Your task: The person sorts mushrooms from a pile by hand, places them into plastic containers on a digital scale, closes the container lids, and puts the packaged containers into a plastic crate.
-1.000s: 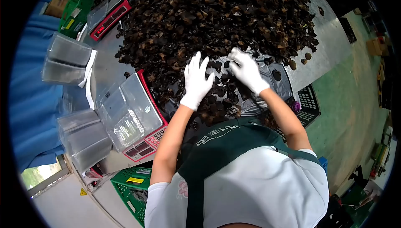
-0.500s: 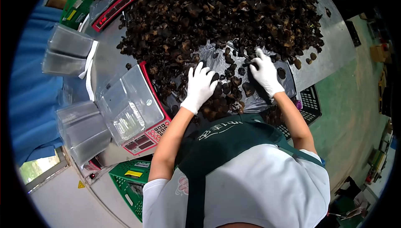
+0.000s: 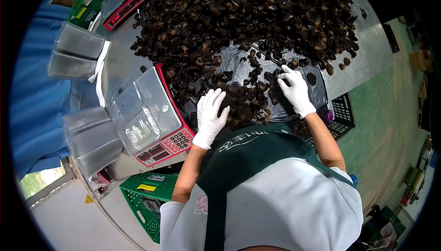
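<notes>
A large heap of dark brown wood ear mushrooms (image 3: 243,16) covers the far part of the metal table. Closer to me, a smaller cluster of loose wood ears (image 3: 241,106) lies on black plastic sheeting (image 3: 280,112). My left hand (image 3: 211,115), in a white glove, rests at the left side of this cluster with its fingers stretched out and thumb apart. On the cluster's right, my gloved right hand (image 3: 295,90) reaches over the sheeting, fingers slightly bent and thumb apart. I see nothing held in either hand; what lies under the fingertips is partly hidden.
At left stands a red-framed scale (image 3: 165,145) bearing clear plastic containers (image 3: 142,127). Stacked clear containers (image 3: 76,51) sit beyond it, and another scale (image 3: 126,9) is farther back. A green crate (image 3: 149,193) is below left, a black crate (image 3: 343,117) below right.
My left hand has moved back toward me and slightly left. My right hand has come a little toward me, its fingers more bent. More wood ears now lie gathered near my apron.
</notes>
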Tool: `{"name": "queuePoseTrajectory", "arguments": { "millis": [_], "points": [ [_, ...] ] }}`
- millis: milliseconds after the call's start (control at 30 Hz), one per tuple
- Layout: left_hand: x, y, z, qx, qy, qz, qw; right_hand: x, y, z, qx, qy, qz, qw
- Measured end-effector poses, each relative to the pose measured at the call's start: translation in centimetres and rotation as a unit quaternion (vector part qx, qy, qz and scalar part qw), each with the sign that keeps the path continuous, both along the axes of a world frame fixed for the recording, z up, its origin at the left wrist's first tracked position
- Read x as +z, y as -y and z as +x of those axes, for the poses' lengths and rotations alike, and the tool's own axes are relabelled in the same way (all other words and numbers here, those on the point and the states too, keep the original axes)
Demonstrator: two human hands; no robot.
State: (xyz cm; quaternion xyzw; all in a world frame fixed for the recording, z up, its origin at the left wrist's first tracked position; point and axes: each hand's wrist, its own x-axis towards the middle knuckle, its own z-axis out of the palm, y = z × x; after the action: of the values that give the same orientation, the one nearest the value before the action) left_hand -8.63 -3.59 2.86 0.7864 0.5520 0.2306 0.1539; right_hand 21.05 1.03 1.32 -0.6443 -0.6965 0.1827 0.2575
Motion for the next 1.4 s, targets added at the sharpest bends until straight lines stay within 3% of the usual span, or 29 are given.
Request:
{"name": "queuePoseTrajectory", "arguments": {
  "millis": [33,100,133,167,233,300,433,500,600,733,1000,1100,1133,1167,1233,1333,1400],
  "points": [
    [0.1,-0.1,0.0,0.004,0.007,-0.015,1.0,0.8,-0.2,-0.2,0.007,0.004,-0.015,1.0],
    [0.0,0.1,0.1,0.02,0.024,-0.029,0.999,2.6,-0.2,-0.9,0.024,0.05,-0.165,0.985],
    [-0.1,0.2,0.2,0.035,0.04,-0.044,0.998,1.0,0.3,-0.7,0.077,0.082,-0.076,0.991],
    [-0.3,0.3,0.1,0.035,0.04,-0.043,0.998,0.7,0.3,-0.8,0.092,0.141,-0.095,0.981],
    [-0.6,0.6,0.1,0.049,0.046,-0.055,0.996,-0.6,-0.1,-1.0,0.075,0.13,-0.069,0.986],
    [-0.9,1.0,-0.1,0.047,0.051,-0.053,0.996,-0.3,-1.1,-0.6,0.022,0.067,-0.181,0.981],
    [-0.7,1.1,-0.7,0.063,0.072,-0.062,0.994,0.6,-1.7,1.0,-0.001,-0.057,-0.191,0.98],
    [-0.4,1.1,-0.9,0.069,0.074,-0.067,0.993,1.0,-1.8,1.8,0.012,-0.057,-0.219,0.974],
    [-0.4,0.7,-1.0,0.08,0.086,-0.053,0.992,1.6,-2.3,2.7,-0.012,-0.316,-0.293,0.902],
    [-0.6,0.5,-1.1,0.08,0.09,-0.05,0.991,1.3,-2.5,4.0,-0.065,-0.394,-0.316,0.861],
    [-0.8,0.6,-1.1,0.076,0.08,-0.059,0.992,0.0,-1.7,5.4,-0.066,-0.505,-0.323,0.798],
    [-0.8,0.7,-1.0,0.077,0.083,-0.066,0.991,-0.7,-1.9,5.5,-0.1,-0.472,-0.319,0.816],
    [-0.8,0.8,-1.0,0.078,0.083,-0.066,0.991,-0.8,-1.8,5.0,-0.119,-0.307,-0.209,0.921],
    [-0.7,0.8,-1.0,0.081,0.082,-0.064,0.991,-0.8,-1.7,4.5,-0.132,-0.126,-0.088,0.979],
    [-0.8,0.9,-0.9,0.084,0.082,-0.061,0.991,-0.3,-1.8,3.5,-0.117,-0.069,0.002,0.991],
    [-0.9,1.0,-0.8,0.098,0.079,-0.064,0.99,1.1,-1.9,0.4,-0.01,0.015,-0.025,1.0],
    [-0.6,0.9,-0.7,0.099,0.078,-0.065,0.99,-0.7,-2.3,-1.0,0.08,0.117,0.029,0.989]
  ]
}}
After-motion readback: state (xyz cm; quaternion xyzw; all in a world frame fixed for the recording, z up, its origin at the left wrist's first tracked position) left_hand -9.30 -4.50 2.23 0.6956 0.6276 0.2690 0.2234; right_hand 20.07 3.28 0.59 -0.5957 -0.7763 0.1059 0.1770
